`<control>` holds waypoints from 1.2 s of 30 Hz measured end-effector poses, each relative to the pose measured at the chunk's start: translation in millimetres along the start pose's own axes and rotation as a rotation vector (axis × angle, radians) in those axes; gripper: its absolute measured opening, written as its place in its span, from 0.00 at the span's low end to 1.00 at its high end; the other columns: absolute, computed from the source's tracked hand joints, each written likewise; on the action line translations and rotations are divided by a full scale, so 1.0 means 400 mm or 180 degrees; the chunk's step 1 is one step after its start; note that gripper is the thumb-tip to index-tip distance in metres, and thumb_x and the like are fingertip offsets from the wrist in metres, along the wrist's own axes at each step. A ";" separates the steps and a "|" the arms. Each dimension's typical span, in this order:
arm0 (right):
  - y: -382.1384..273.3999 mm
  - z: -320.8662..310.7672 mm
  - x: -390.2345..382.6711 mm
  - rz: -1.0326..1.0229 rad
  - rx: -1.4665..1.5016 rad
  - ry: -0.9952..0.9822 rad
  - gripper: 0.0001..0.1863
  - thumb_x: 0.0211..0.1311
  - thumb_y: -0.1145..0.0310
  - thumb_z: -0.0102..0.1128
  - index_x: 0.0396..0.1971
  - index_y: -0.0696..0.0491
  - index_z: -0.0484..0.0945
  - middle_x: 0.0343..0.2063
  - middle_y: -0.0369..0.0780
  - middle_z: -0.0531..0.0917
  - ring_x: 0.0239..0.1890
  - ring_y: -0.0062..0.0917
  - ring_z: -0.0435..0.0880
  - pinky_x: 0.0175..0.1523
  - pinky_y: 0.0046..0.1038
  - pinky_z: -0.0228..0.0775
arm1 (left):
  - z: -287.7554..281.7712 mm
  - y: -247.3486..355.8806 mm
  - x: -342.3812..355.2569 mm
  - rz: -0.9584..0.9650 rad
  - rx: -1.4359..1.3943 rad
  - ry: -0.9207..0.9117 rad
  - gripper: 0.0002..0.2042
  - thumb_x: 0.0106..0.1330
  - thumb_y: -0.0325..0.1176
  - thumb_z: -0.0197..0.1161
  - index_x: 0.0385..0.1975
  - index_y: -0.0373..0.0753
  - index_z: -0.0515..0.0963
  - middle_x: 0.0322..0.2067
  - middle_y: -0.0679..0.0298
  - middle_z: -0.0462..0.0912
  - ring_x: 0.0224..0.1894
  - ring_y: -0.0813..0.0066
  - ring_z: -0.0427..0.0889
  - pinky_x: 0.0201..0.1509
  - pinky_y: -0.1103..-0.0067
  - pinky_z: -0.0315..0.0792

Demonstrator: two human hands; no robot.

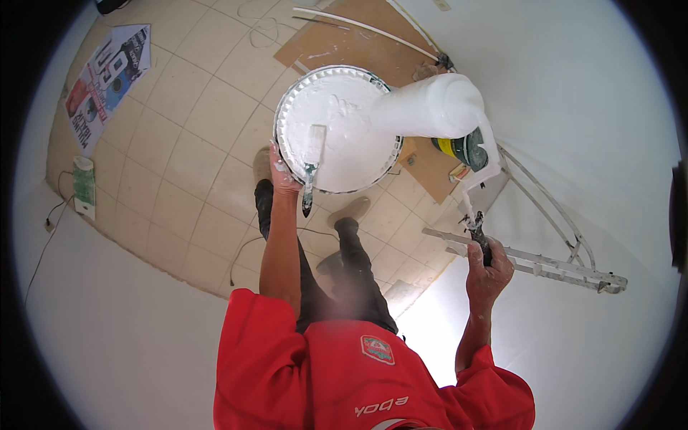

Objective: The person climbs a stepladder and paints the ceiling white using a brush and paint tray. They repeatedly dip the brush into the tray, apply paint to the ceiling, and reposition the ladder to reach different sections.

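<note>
My left hand grips the near left edge of a round paint container with a ribbed rim. White paint covers its inside; how deep it is, I cannot tell. A flat paintbrush lies across its near edge, bristles in the paint and dark handle sticking out towards me. In my right hand is the dark handle of a paint roller, fingers wrapped round it. The roller's thick white sleeve points left, its end overlapping the right side of the container. Paint coats the roller's frame and smears my fingers.
Brown board covers part of the tiled floor. A dark green can with a yellow band stands below the roller. To the right, a metal ladder is near the white wall. A poster and cables lie left.
</note>
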State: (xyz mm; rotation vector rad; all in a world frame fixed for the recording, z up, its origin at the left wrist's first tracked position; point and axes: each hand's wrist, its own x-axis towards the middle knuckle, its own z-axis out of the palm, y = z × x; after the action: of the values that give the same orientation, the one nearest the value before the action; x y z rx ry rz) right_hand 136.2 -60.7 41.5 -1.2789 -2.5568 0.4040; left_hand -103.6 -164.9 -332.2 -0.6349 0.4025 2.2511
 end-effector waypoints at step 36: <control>0.029 0.021 -0.067 -0.0473 -0.0290 0.0223 0.13 0.56 0.66 0.73 0.33 0.59 0.79 0.21 0.41 0.81 0.20 0.27 0.78 0.28 0.26 0.69 | 0.007 -0.021 0.010 0.0002 -0.0021 -0.0201 0.30 0.76 0.55 0.43 0.67 0.39 0.64 0.64 0.58 0.72 0.62 0.58 0.73 0.67 0.64 0.68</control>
State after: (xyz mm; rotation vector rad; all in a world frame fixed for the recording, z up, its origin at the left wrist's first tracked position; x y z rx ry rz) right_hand 157.6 -76.7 26.8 -1.1017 -2.6154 0.2114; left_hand -100.5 -155.7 -332.9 -0.5655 0.3643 2.2676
